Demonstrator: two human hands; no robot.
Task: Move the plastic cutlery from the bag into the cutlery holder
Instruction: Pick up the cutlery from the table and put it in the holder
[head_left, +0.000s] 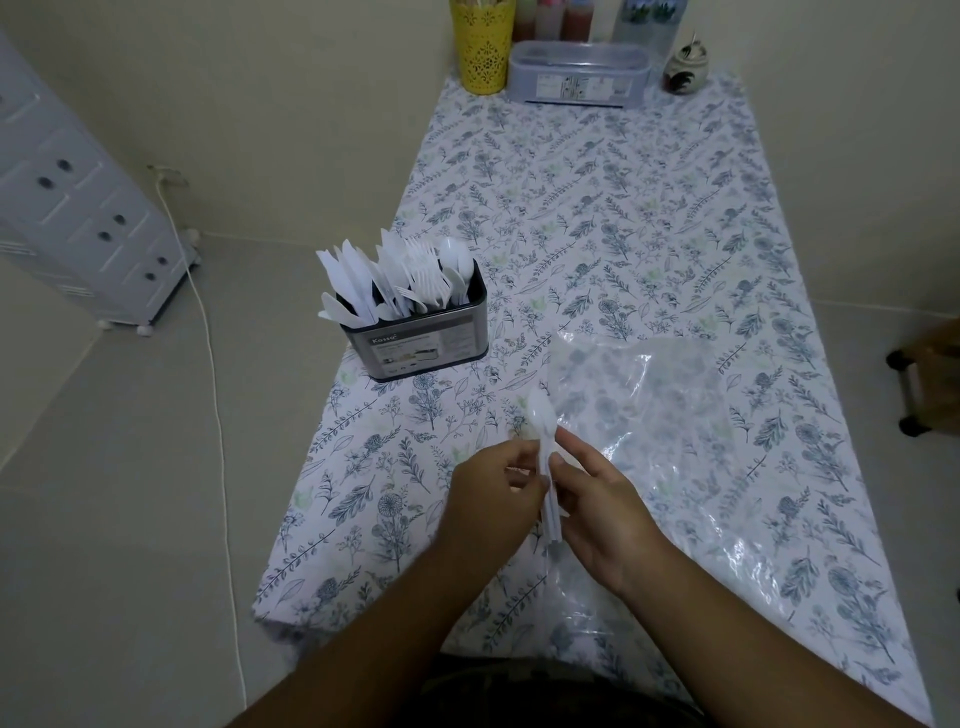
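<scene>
- The left hand (496, 486) and the right hand (597, 512) meet above the near part of the tabletop (649, 218), both with fingers curled round a small bunch of white plastic spoons (543, 441).
- The spoons are held together with their bowls pointing away from the person and their thin handles running down between the two palms; how many there are cannot be told.
- The bag (649, 415) is clear, crinkled plastic, lying flat on the tabletop just beside and under the right hand, and the flowered cloth shows through it. No other cutlery can be made out inside it.
- The cutlery holder (423, 345) stands well apart from the hands, near the left edge of the tabletop. It is a dark, rounded box with a printed label on its front.
- It is packed with upright white plastic pieces: knives (348, 280) on the left, forks (418, 265) in the middle and spoons at the right end.
- The tabletop is covered with a white cloth printed with blue-grey leaves and flowers.
- At the far end stand a yellow cut-out cup (483, 47), a grey lidded box (579, 73) and a small painted jar (684, 67), with bottles behind them.
- A white drawer cabinet (78, 208) stands on the floor to the left.
</scene>
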